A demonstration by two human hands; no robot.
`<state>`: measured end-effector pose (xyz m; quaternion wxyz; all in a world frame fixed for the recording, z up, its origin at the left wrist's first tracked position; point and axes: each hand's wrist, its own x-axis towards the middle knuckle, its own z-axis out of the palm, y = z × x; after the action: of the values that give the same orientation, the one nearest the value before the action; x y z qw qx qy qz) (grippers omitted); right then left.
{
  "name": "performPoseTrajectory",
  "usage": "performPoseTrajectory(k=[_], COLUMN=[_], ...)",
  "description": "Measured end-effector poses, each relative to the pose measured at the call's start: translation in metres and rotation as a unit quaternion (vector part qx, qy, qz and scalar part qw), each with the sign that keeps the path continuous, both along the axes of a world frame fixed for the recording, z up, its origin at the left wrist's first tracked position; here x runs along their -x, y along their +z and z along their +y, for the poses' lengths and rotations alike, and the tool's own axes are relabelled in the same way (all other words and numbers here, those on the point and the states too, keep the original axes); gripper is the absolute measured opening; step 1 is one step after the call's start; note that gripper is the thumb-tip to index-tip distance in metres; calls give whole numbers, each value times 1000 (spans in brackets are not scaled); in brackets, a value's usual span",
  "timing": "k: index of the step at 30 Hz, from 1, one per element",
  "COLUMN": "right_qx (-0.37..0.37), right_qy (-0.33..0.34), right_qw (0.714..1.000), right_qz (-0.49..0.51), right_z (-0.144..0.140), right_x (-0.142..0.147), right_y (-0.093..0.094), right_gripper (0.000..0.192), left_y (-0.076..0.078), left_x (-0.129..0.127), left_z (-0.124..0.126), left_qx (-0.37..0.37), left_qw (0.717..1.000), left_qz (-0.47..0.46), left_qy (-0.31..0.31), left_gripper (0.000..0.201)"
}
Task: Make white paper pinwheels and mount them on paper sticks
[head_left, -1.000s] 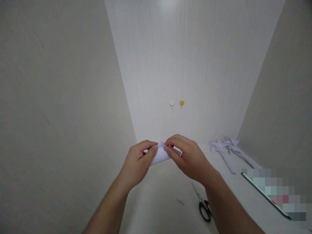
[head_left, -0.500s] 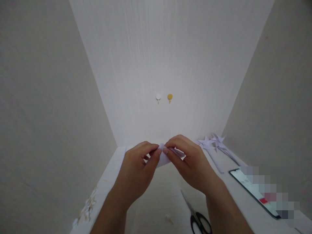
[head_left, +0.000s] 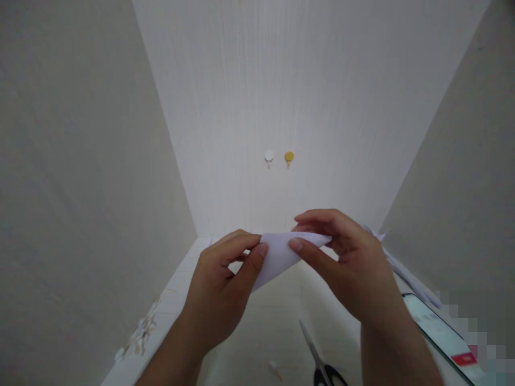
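Observation:
Between my two hands is a piece of white paper (head_left: 277, 256), folded to a point at its right end. My left hand (head_left: 229, 273) pinches its left part between thumb and forefinger. At the right part, the thumb of my right hand (head_left: 341, 257) presses on the near face while the fingers lie behind it, partly hidden. The paper is held up above the table. Below it lies a pair of scissors (head_left: 317, 356) with black handles, blades pointing away from me; the handles run off the bottom edge.
Small scraps (head_left: 140, 332) lie along the table's left side, and a little scrap (head_left: 275, 370) sits left of the scissors. On the right are a phone (head_left: 434, 332) and folded paper pieces (head_left: 406, 273). The back wall carries a white hook (head_left: 269, 156) and a yellow hook (head_left: 289, 156).
My right hand has moved right along the paper, away from my left hand, and more of the sheet's face shows. The camera view has shifted slightly.

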<state>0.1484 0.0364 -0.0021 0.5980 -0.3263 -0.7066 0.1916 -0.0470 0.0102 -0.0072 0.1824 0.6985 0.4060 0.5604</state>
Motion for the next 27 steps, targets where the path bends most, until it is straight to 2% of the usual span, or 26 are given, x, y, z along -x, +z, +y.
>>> performPoseTrajectory(k=[3, 5, 7, 15, 23, 27], right_qx=[110, 162, 179, 183, 162, 144], right_qy=[87, 142, 170, 170, 131, 134], right_qw=[983, 969, 964, 965, 974, 974], right_qz=[122, 125, 95, 81, 89, 116], right_z=[0, -1, -4, -12, -14, -13], right_x=[2, 4, 6, 5, 10, 12], right_y=[1, 3, 4, 7, 8, 6], right_gripper=[35, 32, 33, 28, 26, 24], left_y=[0, 0, 0, 3, -2, -2], left_x=[-2, -4, -6, -9, -9, -9], left_z=[-3, -5, -7, -11, -8, -7], left_qx=[-7, -13, -13, -3, -2, -6], left_qw=[999, 999, 998, 996, 996, 997], left_qz=[-34, -52, -68, -76, -73, -67], left_qy=[-4, -7, -8, -47, -49, -44], left_gripper=[25, 28, 32, 30, 20, 21])
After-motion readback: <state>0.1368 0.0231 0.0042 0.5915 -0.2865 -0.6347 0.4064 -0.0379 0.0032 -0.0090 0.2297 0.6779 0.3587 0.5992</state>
